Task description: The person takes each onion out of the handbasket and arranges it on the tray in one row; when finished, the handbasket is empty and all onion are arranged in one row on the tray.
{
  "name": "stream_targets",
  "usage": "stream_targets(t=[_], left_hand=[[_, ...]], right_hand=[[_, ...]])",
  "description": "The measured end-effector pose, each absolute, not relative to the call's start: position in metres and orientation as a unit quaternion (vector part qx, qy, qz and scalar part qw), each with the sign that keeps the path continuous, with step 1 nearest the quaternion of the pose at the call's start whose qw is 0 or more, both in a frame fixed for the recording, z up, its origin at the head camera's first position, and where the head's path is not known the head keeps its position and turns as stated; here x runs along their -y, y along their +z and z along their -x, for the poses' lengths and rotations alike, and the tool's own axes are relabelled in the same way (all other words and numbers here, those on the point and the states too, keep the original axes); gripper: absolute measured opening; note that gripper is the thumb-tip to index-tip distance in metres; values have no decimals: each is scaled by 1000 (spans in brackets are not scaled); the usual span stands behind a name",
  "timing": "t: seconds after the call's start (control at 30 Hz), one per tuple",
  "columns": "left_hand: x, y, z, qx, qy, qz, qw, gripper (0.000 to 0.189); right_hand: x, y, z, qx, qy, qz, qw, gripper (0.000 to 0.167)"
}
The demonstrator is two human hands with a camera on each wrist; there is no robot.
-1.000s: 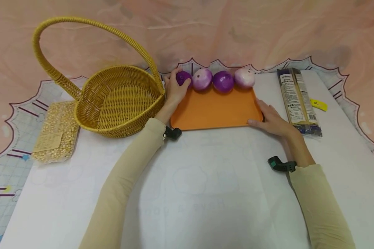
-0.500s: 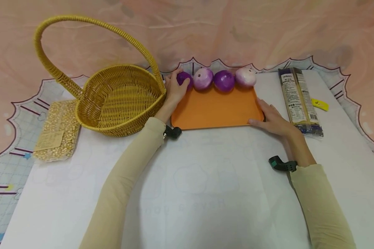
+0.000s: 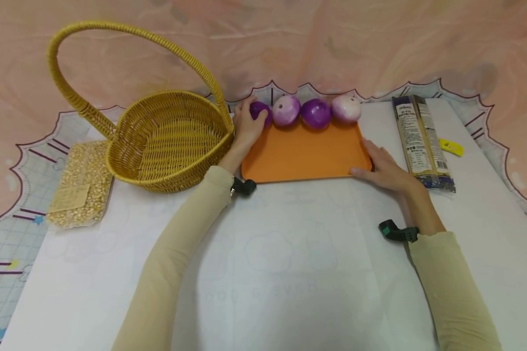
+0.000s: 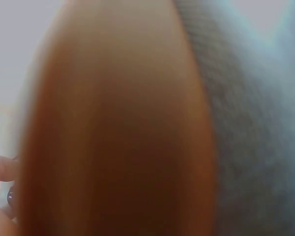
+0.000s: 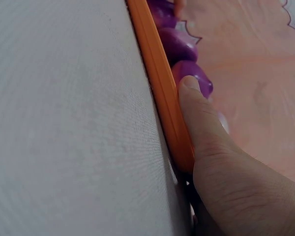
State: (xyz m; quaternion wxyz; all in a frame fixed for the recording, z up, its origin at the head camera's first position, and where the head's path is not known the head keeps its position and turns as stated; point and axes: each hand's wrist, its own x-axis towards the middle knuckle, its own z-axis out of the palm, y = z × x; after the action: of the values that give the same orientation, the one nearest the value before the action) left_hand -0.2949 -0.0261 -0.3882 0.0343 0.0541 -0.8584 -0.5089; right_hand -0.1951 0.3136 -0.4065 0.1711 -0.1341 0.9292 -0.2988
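A row of shiny onions lies along the back of an orange tray (image 3: 307, 153) in the head view. My left hand (image 3: 248, 126) holds the dark purple onion (image 3: 261, 113) at the row's left end, thumb across its front. To its right are a pale purple onion (image 3: 286, 111), another dark purple onion (image 3: 316, 114) and a whitish onion (image 3: 346, 108). My right hand (image 3: 386, 168) touches the tray's front right corner, thumb and fingers spread and fairly straight. The right wrist view shows the thumb (image 5: 199, 113) along the tray rim; a blurred forearm mostly fills the left wrist view.
A yellow wicker basket (image 3: 171, 146) with a tall handle stands close to the left hand. A bag of corn kernels (image 3: 81, 185) lies beside it. At right lie a long dark packet (image 3: 421, 141) and a small yellow object (image 3: 451, 147). A curtain hangs behind the white table (image 3: 281, 273).
The view has shifted very slightly from the oldest frame. Both hands and the onions keep their places.
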Motion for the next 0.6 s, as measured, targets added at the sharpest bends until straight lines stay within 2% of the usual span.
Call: stream_targets(t=[0.27,0.6], left_hand=[[25,-389,295,867,-494,-47,46,56],[24,-385,295,868,-491,-54,54,54]], right_hand=[[-313,-409,193,-929,-302,131,172,98],[-312,-410,196,-927,-307,135,166,98]])
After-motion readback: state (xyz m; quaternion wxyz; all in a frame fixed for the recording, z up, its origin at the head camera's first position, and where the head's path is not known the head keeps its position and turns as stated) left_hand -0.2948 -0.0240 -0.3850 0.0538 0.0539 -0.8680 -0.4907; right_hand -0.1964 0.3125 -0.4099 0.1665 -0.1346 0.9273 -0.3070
